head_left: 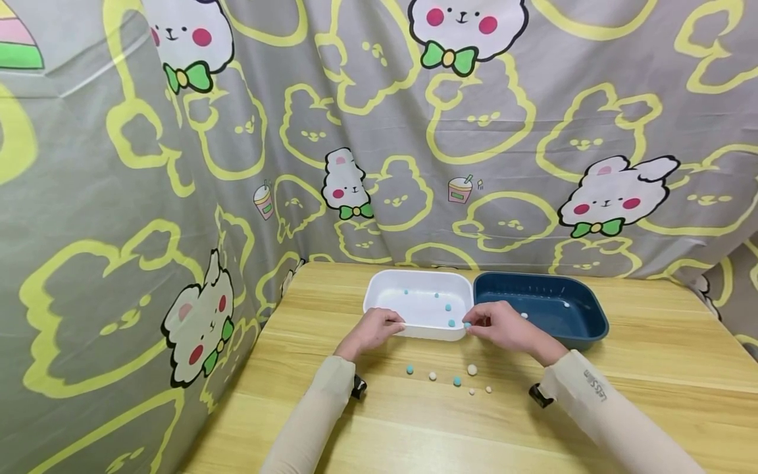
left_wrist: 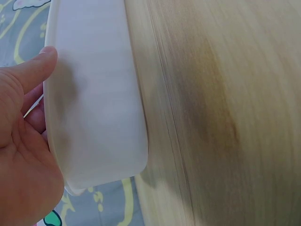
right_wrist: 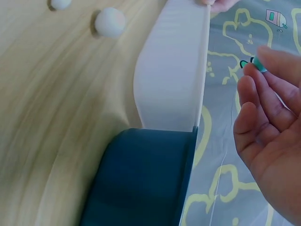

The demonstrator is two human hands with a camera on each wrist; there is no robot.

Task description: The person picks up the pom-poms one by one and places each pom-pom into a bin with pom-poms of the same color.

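While left grip (head_left: pixel 373 328) clasps white tub (head_left: pixel 437 333), right grip (head_left: pixel 505 324) pinches blue ball (right_wrist: pixel 258 64); sleeve (head_left: pixel 618 418) reads "Lets Slim".

Smooth plastic white bin (head_left: pixel 431 333), wood-grained table (head_left: pixel 403 434), creased cloth curtain (head_left: pixel 397 131).

White tray (head_left: pixel 432 333), rounded-rectangular, upright, near rim gripped by the left hand (head_left: pixel 374 327); four blue balls (head_left: pixel 448 307) inside. Dark blue tray (head_left: pixel 556 322) adjoins, two white balls (head_left: pixel 566 305) inside. Small blue ball (head_left: pixel 467 324) pinched in the right hand (head_left: pixel 503 324). Loose on the desk (head_left: pixel 414 431): two blue balls (head_left: pixel 457 381), four white balls (head_left: pixel 472 370).
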